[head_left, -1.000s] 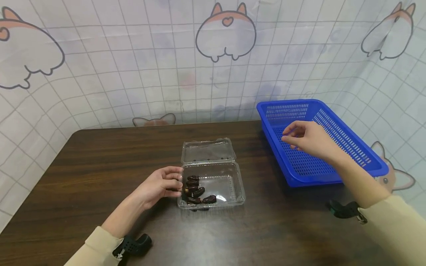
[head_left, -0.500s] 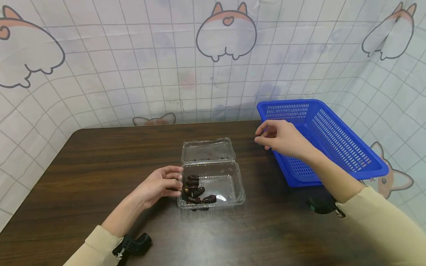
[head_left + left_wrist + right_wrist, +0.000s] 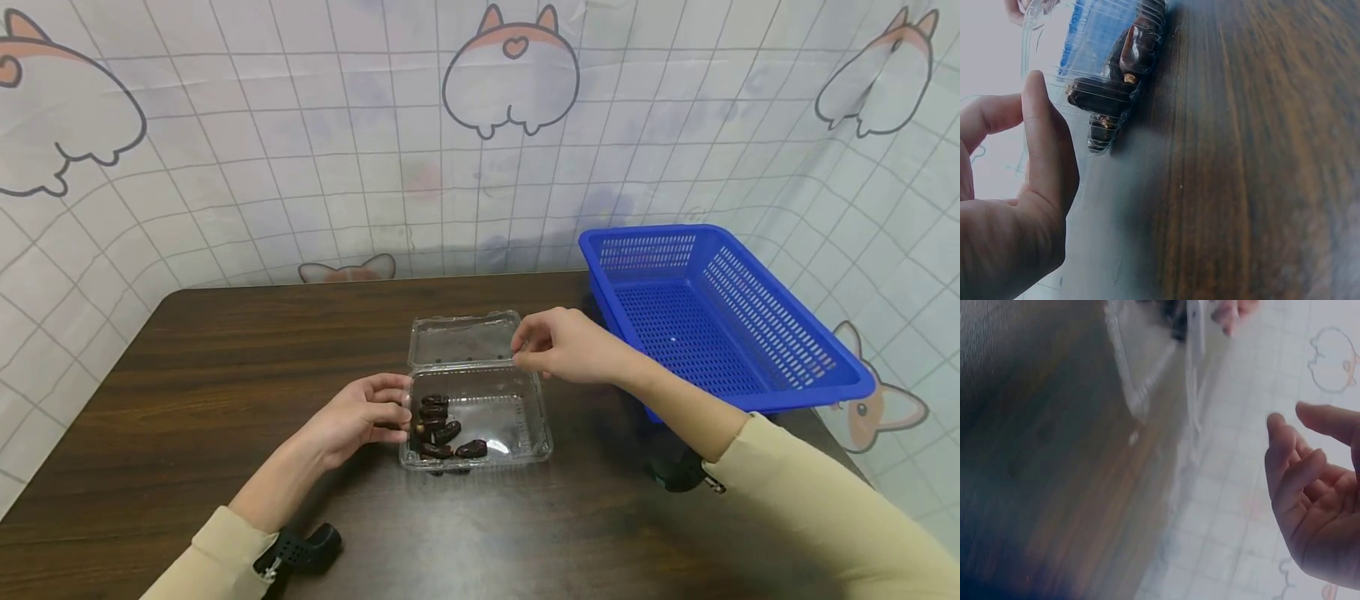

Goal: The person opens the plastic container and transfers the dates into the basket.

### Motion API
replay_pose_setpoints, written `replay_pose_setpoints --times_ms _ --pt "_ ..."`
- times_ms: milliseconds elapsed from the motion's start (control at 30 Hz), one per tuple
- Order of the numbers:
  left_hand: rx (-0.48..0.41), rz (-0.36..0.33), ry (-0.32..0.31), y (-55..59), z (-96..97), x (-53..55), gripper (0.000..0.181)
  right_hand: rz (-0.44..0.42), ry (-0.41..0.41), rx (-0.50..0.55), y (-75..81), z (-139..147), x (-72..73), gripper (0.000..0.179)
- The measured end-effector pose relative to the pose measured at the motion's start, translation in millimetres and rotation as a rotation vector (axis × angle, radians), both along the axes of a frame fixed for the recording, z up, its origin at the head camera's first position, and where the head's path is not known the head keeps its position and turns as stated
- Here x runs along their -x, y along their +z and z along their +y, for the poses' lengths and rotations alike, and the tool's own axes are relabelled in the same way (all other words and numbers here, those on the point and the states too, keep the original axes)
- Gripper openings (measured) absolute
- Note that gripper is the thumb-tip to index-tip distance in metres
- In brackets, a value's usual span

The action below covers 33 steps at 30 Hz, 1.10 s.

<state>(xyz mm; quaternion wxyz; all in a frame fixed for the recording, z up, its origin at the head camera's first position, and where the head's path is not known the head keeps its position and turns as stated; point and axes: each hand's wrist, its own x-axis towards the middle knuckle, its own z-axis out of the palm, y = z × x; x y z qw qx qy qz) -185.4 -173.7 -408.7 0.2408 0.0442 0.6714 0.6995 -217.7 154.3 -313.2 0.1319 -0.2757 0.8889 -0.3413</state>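
A clear plastic clamshell box [image 3: 517, 429] stands on the table, its lid [image 3: 461, 340] folded back away from me. Several dark dates [image 3: 472, 449] lie in its left and front part; through the wall they show as shiny and wrinkled in the left wrist view [image 3: 1140, 47]. My left hand [image 3: 360, 421] rests its fingertips against the outer left side of the box, thumb near the rim. Over the right end of the lid hovers my right hand [image 3: 566, 344], fingers loosely bent. The right wrist view shows that hand [image 3: 1325, 500] with a gap between thumb and fingers, holding nothing.
At the back right stands a blue slotted plastic basket [image 3: 780, 287], reaching the table's right side. Behind the brown wooden table [image 3: 247, 358] hangs a white gridded cloth [image 3: 420, 183] with cartoon dogs. Both wrists carry black camera mounts [image 3: 300, 550].
My right hand has moved left from above the blue basket, past its near-left rim, to the right end of the box's lid. The left hand, the box and the dates have stayed put.
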Motion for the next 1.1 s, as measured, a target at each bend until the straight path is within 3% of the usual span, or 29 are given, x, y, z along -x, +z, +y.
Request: replay_pose_setpoints --times_ms 400,700,867,1100 --pt "0.019 -0.005 0.003 -1.8 -0.2 -2.5 0.058 -0.143 0.219 -0.111 -36.1 -38.7 -3.0 0.023" --pt "0.001 0.009 -0.001 -1.9 0.2 -0.4 0.057 -0.22 0.205 -0.202 -46.8 -54.0 -10.8 0.023" --pt "0.002 0.014 0.007 -2.2 2.1 0.8 0.057 -0.226 0.233 -0.211 -52.5 -55.6 -12.1 0.019" --pt "0.006 0.007 0.024 -4.3 0.3 -0.2 0.056 -0.143 0.293 -0.217 -62.0 -61.5 -12.0 0.016"
